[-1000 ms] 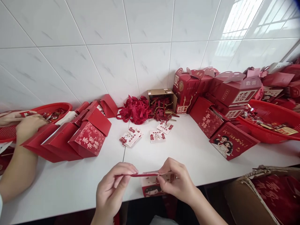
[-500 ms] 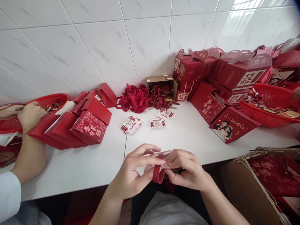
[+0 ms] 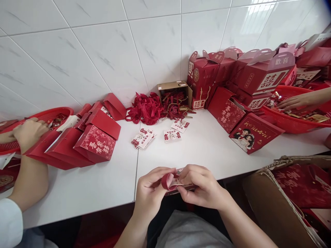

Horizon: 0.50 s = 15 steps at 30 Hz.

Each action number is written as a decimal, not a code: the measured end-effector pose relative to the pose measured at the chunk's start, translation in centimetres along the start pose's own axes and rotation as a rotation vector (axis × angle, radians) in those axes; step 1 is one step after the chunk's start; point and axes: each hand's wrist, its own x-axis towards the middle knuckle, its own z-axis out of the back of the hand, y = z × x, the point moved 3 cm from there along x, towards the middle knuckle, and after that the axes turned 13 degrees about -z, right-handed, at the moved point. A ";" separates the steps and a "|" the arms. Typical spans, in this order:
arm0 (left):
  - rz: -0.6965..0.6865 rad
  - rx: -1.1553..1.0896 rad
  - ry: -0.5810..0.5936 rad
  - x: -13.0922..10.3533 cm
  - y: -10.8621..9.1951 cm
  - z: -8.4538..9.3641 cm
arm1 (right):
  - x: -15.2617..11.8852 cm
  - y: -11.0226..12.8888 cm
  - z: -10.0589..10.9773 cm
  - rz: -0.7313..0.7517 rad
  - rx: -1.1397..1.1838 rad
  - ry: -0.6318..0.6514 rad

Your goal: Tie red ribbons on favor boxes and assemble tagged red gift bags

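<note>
A looped red ribbon (image 3: 167, 181) stands out from a small red and white box at the table's front edge. My left hand (image 3: 151, 193) pinches the ribbon on its left side, with the fingers bent round it. On the other side my right hand (image 3: 203, 187) grips the small box (image 3: 190, 187), thumb below and fingers on top. The fingers cover most of the box. Beyond my hands lie printed cards (image 3: 172, 135) and a small stack of cards (image 3: 143, 138). Behind them is a heap of red ribbons (image 3: 148, 108).
Red boxes (image 3: 95, 144) stand at the left beside a red basket (image 3: 67, 111) and a person's arm. More boxes (image 3: 263, 77) are piled at the right. Another hand reaches into a second basket (image 3: 297, 129). A carton (image 3: 271, 203) stands at the lower right.
The ribbon loop has turned up and to the left, and my left fingers have drawn in around it. At the right, another person's hand has come further over the basket. The view has shifted slightly.
</note>
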 end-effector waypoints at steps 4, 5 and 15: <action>0.011 -0.009 0.106 0.1 0.6 0.4 | -0.1 -0.3 0.0 -0.015 0.048 0.005; -0.002 -0.001 0.143 0.1 0.7 0.6 | -0.1 -0.3 0.0 -0.016 0.058 0.004; -0.174 -0.014 0.314 0.1 0.8 1.0 | -0.3 -0.4 0.1 -0.020 0.063 0.000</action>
